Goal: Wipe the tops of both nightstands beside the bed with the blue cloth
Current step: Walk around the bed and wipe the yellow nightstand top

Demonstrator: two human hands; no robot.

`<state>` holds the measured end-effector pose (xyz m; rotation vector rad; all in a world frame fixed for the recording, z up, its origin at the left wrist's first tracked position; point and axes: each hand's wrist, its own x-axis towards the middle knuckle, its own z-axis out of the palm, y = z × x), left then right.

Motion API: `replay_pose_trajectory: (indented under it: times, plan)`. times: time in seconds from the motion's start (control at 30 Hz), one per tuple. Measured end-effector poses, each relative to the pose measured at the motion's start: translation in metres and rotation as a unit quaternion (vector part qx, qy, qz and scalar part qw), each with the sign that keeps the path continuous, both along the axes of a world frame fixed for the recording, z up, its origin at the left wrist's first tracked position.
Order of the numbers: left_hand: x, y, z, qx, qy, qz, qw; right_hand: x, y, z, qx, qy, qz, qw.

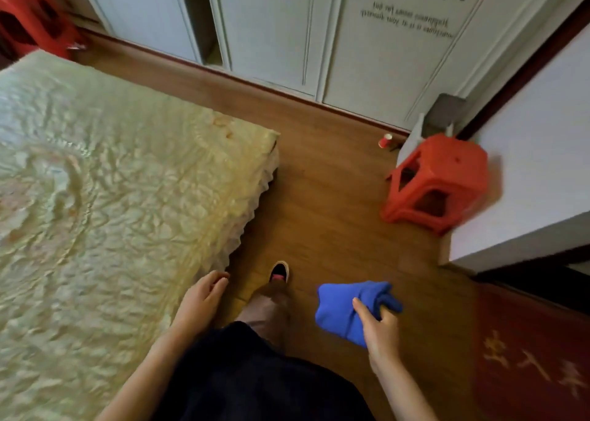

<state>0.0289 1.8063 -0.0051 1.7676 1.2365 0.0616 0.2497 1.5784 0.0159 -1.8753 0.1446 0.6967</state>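
My right hand [380, 331] grips a bunched blue cloth [341, 308], held above the wooden floor at the lower right. My left hand [201, 299] hangs beside the edge of the bed [111, 181], fingers loosely curled and holding nothing. The bed has a pale green quilted cover and fills the left half of the view. No nightstand shows in this view. One foot in a dark shoe [280, 272] is stepping forward between my hands.
A red plastic stool [437, 181] stands against a white wall corner [526, 181] at right. A small red cup [385, 140] lies on the floor by white wardrobe doors [367, 53]. Another red stool [28, 18] is at the top left. A red mat [536, 356] lies at the lower right.
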Motion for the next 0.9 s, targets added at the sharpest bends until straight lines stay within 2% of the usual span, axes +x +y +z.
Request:
replay_pose_trajectory:
  times: [0.13, 0.3, 0.43, 0.57, 0.73, 0.9]
  plan:
    - [0.07, 0.088, -0.001, -0.029, -0.009, 0.027, 0.999, 0.081, 0.095, -0.001, 0.016, -0.013, 0.034, 0.999]
    - [0.181, 0.19, 0.025, -0.025, -0.002, -0.023, 0.999, 0.194, 0.196, 0.021, -0.003, -0.051, 0.031, 0.998]
    - [0.287, 0.247, 0.046, -0.033, -0.005, -0.085, 0.996, 0.279, 0.236, 0.042, -0.013, -0.072, -0.009, 0.997]
    - [0.388, 0.294, 0.038, -0.03, -0.011, -0.118, 0.992, 0.369, 0.257, 0.041, -0.026, -0.08, -0.042, 0.996]
    - [0.507, 0.336, 0.026, -0.039, -0.024, -0.084, 0.995, 0.502, 0.299, 0.025, -0.033, -0.085, -0.035, 0.995]
    - [0.575, 0.38, 0.029, -0.025, -0.011, 0.001, 1.0, 0.619, 0.388, 0.023, -0.059, -0.098, 0.085, 0.99]
